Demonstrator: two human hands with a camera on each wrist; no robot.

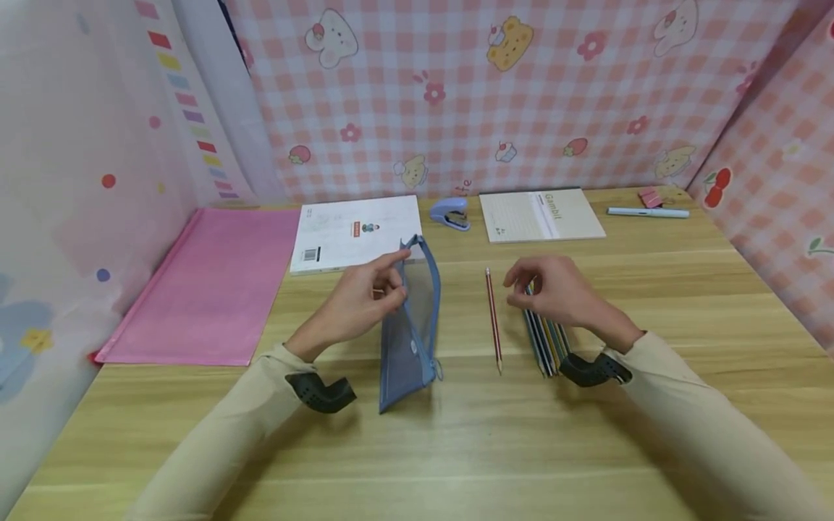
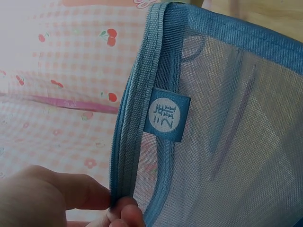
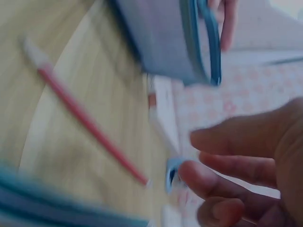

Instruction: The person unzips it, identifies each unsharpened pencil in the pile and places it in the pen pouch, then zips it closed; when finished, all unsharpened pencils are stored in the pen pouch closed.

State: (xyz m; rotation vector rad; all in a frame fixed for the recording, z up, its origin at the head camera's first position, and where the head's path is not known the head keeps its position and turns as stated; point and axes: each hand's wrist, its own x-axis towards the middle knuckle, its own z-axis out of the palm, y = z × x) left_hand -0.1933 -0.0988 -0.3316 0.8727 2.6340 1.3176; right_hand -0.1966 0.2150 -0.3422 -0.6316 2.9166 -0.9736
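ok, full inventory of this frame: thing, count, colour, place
mesh pencil pouch: 1, blue, desk centre, stood on edge, top edge pinched by left hand
pencil: 1, red, lying alone between pouch and pencil row
pencil row: several, mixed colours, side by side under right hand
folder: 1, pink, desk left
booklet: 1, white, behind pouch
stapler: 1, blue, back centre
notepad: 1, cream, back right of centre
pen: 1, light blue, back right
clip: 1, pink, behind pen
desk: 1, light wood
left hand: grip on pouch edge
right hand: fingers curled over pencil row; contact unclear
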